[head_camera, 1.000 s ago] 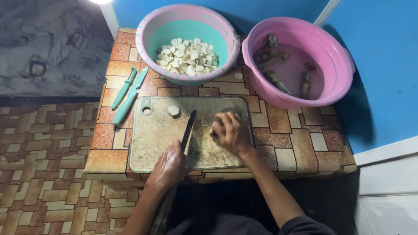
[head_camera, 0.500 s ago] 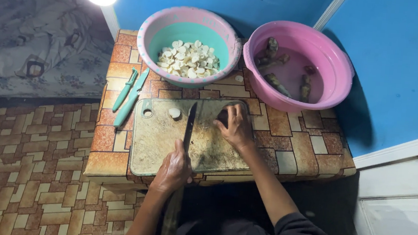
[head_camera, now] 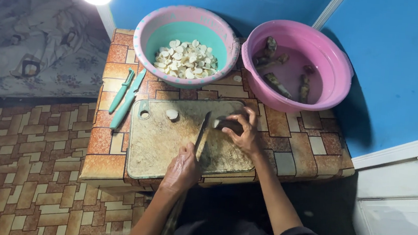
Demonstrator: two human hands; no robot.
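Banana piece (head_camera: 228, 125), dark-skinned, lay on the worn cutting board (head_camera: 165, 144) at about two o'clock from the board's middle, pinned under the curled fingers of the right hand (head_camera: 242, 131). The left hand (head_camera: 182, 170) was closed around the handle of a knife (head_camera: 202, 132), its blade standing just left of those fingertips. One pale slice (head_camera: 171, 114) sat at eleven o'clock on the board. Beyond, at twelve o'clock, a bowl (head_camera: 185, 46) held cut slices; at one o'clock a pink basin (head_camera: 295, 72) held unpeeled pieces. Two green peelers (head_camera: 126, 97) lay at nine o'clock. With blade and fingertips so close, a slip on the rounded piece could nick a finger.
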